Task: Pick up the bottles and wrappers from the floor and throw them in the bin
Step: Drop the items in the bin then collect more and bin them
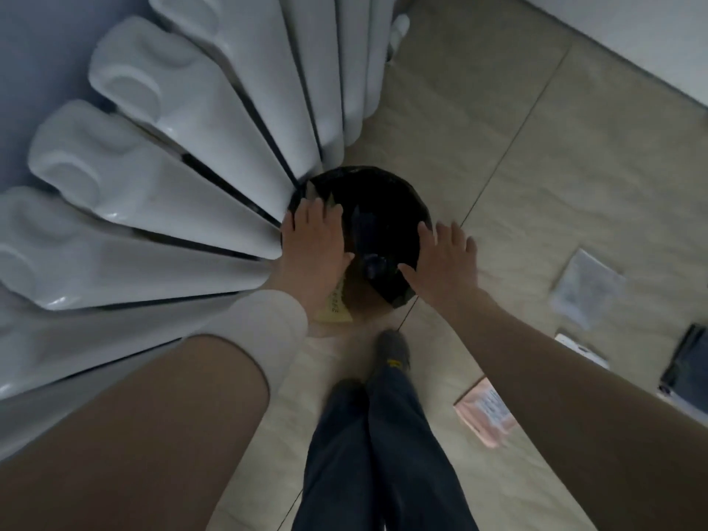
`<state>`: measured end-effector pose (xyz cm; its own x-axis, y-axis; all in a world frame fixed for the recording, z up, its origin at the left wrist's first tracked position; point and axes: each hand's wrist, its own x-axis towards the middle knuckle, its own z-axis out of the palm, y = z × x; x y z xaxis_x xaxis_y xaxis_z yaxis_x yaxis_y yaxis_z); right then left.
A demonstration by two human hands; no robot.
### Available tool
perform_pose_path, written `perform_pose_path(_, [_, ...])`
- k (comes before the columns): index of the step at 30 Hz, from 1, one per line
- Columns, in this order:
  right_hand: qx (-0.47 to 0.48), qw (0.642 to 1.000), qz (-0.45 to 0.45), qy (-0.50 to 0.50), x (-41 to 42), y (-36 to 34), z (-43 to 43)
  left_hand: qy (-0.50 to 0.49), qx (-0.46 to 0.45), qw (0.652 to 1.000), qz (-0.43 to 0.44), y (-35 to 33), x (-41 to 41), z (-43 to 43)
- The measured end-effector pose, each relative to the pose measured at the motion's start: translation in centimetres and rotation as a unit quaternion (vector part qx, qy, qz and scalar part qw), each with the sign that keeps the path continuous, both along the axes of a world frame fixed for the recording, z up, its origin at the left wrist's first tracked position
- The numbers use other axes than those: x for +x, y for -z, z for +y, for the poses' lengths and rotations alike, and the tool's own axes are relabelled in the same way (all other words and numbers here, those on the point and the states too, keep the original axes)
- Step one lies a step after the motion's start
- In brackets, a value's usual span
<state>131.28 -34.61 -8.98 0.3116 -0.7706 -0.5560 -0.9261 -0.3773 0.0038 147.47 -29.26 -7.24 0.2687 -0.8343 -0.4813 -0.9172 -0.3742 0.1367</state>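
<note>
A round bin lined with a black bag [383,193] stands on the floor against the radiator. Inside it a dark bottle [373,262] points its cap up at me. My left hand [314,243] hovers flat over the bin's left rim, fingers apart, holding nothing. A yellow wrapper [337,308] shows under its wrist, at the bin's near edge. My right hand [444,258] is spread over the right rim, also empty. On the tiles to the right lie a clear plastic wrapper [586,289], a pink wrapper [486,412] and a dark packet [689,362].
A white radiator [172,166] fills the left side, touching the bin. A white wall base [632,44] runs along the upper right. My legs in dark trousers [375,446] stand just before the bin on beige floor tiles [536,185].
</note>
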Motion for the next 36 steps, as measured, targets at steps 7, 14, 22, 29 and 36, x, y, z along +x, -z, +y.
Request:
perform_pose_path(7, [-0.033, 0.999, 0.017, 0.002, -6.1, -2.7, 5.9, 0.149, 0.033, 0.987, -0.044, -2.9, -5.7, 2.1])
perform_pose_path(14, [-0.088, 0.989, 0.012, 0.117, -17.9, -3.2, 11.7, 0.255, 0.01, 0.966, -0.049, -3.9, -16.0, 4.8])
perform_pose_path(22, [-0.094, 0.97, 0.02, 0.225, -32.2, -0.9, 21.4, 0.336, 0.027, 0.941, -0.03, -1.6, -30.4, 10.3])
perform_pose_path(29, [-0.052, 0.957, 0.063, 0.278, -48.8, 1.2, 31.6, 0.372, 0.071, 0.926, -0.004, 3.7, -44.1, 17.2])
perform_pose_path(36, [-0.062, 0.948, 0.052, 0.309, -54.9, 6.7, 33.3, 0.368, 0.101, 0.924, 0.002, 9.9, -50.3, 18.4])
